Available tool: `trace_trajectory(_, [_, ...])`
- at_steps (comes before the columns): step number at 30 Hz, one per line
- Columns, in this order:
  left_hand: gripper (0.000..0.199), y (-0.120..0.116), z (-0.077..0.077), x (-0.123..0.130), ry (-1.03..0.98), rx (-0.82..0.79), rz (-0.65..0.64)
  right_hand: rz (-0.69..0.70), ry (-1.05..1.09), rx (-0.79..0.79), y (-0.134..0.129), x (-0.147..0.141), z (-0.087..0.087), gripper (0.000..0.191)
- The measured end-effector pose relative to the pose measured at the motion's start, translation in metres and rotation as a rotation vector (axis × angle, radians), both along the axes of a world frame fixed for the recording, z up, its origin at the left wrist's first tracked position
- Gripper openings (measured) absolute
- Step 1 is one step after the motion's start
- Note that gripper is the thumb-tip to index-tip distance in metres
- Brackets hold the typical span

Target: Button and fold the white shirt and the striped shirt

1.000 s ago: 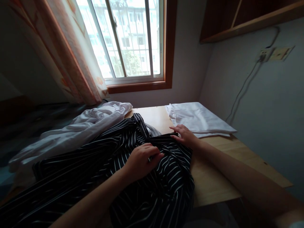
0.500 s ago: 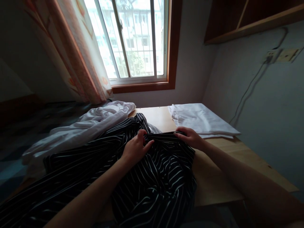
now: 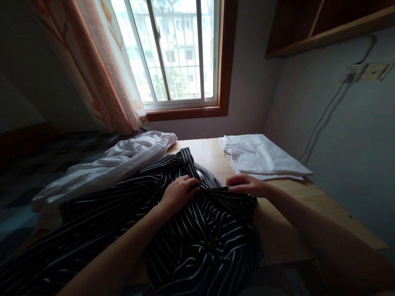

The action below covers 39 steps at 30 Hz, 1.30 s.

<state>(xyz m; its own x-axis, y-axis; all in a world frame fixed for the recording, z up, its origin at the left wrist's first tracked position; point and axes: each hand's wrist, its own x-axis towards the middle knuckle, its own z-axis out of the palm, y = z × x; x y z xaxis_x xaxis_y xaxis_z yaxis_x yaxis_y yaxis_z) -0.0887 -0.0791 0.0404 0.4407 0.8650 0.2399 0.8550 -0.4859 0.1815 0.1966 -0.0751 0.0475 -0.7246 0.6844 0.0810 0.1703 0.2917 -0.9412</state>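
Observation:
A black shirt with white stripes lies crumpled over the front and left of the wooden table, its collar-like band standing toward the window. My left hand pinches the striped cloth just below that band. To its right, my right hand grips the upper edge of the same cloth between thumb and fingers. Between the two hands the edge is drawn fairly straight. Part of a greyish striped inner side shows behind the edge.
Folded white cloth lies at the table's back right. A rumpled white garment spreads along the left, beside a dark checked surface. The wooden table meets the right wall, where a cable hangs. Behind are a window and curtain.
Both hands have come a little nearer to me, drawing the cloth edge down. My left fingers have closed more on the fabric, and more greyish inner cloth shows.

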Motion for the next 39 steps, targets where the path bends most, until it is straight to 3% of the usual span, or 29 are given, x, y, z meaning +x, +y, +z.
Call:
trace_trajectory(6, [0.019,0.0,0.0,0.001,-0.016,0.005,-0.036,-0.019,0.059,-0.129,0.003,0.004,-0.002,0.032])
trace_trajectory(10, [0.015,-0.005,0.005,0.004,-0.154,-0.012,-0.007,-0.054,0.091,-0.163,0.007,0.009,-0.004,0.029])
trace_trajectory(17, [0.011,-0.012,0.013,0.009,-0.391,0.048,-0.023,0.079,-0.035,-0.402,0.011,0.016,-0.007,0.032])
trace_trajectory(19, [0.013,-0.013,0.011,0.01,-0.421,0.1,-0.048,0.026,-0.017,-0.324,0.01,0.014,-0.007,0.035])
trace_trajectory(23, [0.017,-0.013,0.008,0.011,-0.454,0.182,-0.098,-0.237,0.04,0.024,0.013,0.008,-0.009,0.041])
trace_trajectory(26, [0.022,-0.015,0.007,0.012,-0.449,0.199,-0.214,-0.356,0.016,0.213,0.017,0.005,-0.014,0.041])
trace_trajectory(30, [0.021,-0.028,0.01,0.017,-0.427,0.157,-0.417,-0.387,0.042,0.329,0.02,0.003,-0.022,0.03])
trace_trajectory(36, [0.025,-0.056,0.015,0.028,-0.331,0.178,-0.608,-0.339,-0.057,0.736,0.018,-0.003,-0.027,0.045])
trace_trajectory(39, [0.025,-0.064,0.012,0.032,-0.309,0.234,-0.663,-0.283,-0.083,0.846,0.017,-0.008,-0.03,0.05])
